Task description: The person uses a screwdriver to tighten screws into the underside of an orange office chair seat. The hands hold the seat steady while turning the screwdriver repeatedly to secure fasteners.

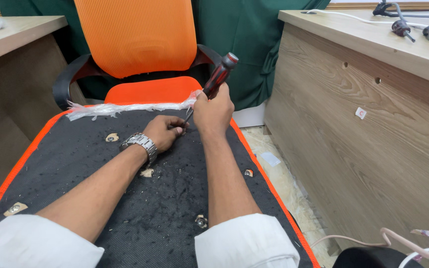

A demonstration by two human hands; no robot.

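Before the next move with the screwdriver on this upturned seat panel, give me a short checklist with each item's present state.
1. Right hand gripped on the screwdriver: ok.
2. Tip seated at the work spot: cannot tell, the hands hide it.
3. Left hand steadying beside the shaft, on the black underside fabric: ok.
4. Left fingers clear of the tip: cannot tell.
5. Panel lying flat and supported: ok, as far as it shows.
6. Surface free of debris: not ok, small bits lie scattered across the fabric.

White rolled sleeves (247,243), silver wristwatch (140,143) on left.
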